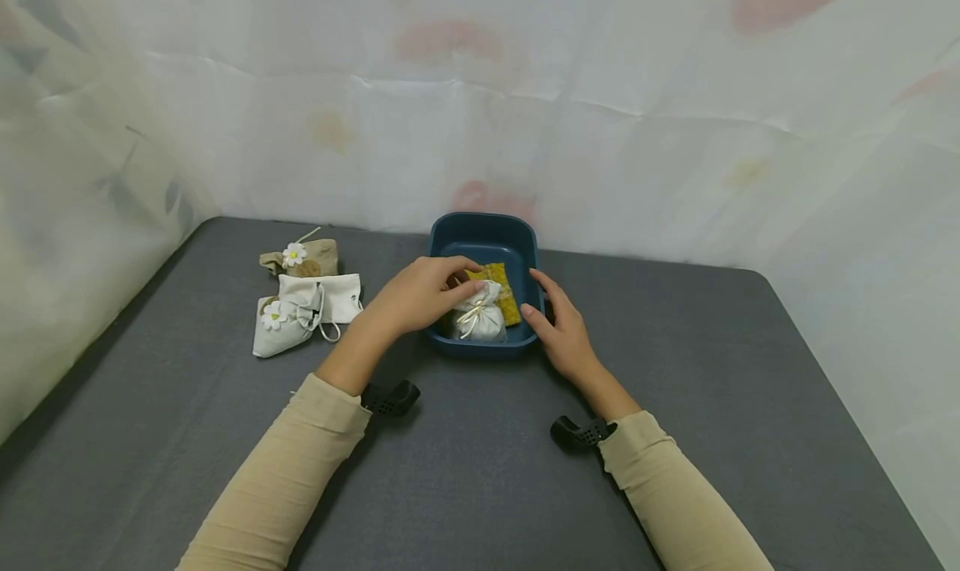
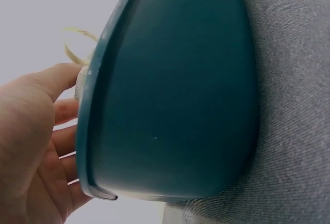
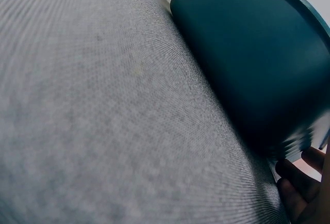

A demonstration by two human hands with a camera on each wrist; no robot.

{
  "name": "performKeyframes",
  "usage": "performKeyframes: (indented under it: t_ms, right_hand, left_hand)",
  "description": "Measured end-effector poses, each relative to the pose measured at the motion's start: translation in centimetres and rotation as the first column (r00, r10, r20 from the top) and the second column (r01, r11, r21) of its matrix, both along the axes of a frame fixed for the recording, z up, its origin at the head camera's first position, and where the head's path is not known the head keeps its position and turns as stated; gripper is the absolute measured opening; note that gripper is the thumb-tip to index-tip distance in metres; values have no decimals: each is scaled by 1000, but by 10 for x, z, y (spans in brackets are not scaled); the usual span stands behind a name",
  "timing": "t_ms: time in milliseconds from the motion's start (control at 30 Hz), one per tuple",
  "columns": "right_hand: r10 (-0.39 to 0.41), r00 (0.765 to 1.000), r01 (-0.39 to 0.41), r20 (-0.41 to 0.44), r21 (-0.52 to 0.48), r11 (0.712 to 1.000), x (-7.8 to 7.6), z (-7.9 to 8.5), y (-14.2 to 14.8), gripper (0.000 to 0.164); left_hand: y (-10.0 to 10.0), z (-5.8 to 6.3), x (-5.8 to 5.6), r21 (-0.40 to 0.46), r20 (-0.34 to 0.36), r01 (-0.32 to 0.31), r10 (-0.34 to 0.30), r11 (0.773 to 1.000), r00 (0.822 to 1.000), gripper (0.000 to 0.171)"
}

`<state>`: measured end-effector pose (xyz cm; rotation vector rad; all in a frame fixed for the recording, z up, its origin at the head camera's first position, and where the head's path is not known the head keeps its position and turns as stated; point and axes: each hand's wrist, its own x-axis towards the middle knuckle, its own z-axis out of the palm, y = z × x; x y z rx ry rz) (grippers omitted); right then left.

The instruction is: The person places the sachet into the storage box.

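Note:
In the head view my left hand (image 1: 423,292) reaches over the left rim of a dark blue box (image 1: 483,350). Its thumb and fingers pinch the gathered top of a small white drawstring pouch (image 1: 482,325), which sits in the near part of the box. Beside the pouch, on its right, lies a mustard-yellow patterned piece (image 1: 510,311). At the box's right side my right hand (image 1: 566,333) rests loosely, thumb by the rim. The left wrist view shows the left thumb against whitish cloth (image 2: 80,82) behind the rim; the right fingers (image 3: 299,182) lie beside the outer wall.
Left of the box are a tan pouch with a white flower (image 1: 321,258), a plain white pouch (image 1: 345,296) and a whitish pouch with a flower (image 1: 281,329). All lie on the dark grey table (image 1: 480,471). A pale patterned curtain (image 1: 637,162) hangs behind.

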<state>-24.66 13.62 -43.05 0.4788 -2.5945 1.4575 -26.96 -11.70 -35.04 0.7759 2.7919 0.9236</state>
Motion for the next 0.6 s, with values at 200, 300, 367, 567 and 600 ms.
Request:
performKeyframes:
  t_ms: [200, 300, 367, 567, 600]
  right_hand:
    - [3, 1000, -3, 5, 2, 1000, 1, 0, 0, 59]
    - [1, 1000, -1, 8, 1, 1000, 1, 0, 0, 59]
    - [-2, 1000, 2, 8, 2, 1000, 1, 0, 0, 59]
    - [0, 1000, 0, 7, -1, 1000, 1, 0, 0, 59]
    - [1, 1000, -1, 7, -1, 1000, 1, 0, 0, 59]
  left_hand:
    - [-1, 5, 2, -5, -3, -8, 8, 1000, 1000, 45]
    - [-1, 6, 2, -9, -4, -6, 6, 1000, 1000, 45]
    - [-1, 7, 1, -14, -4, -6, 6, 1000, 1000, 45]
    - [-1, 6, 1, -20, -2, -6, 6, 1000, 1000, 45]
    - [-1, 6, 1, -19, -3, -6, 5, 1000, 1000, 45]
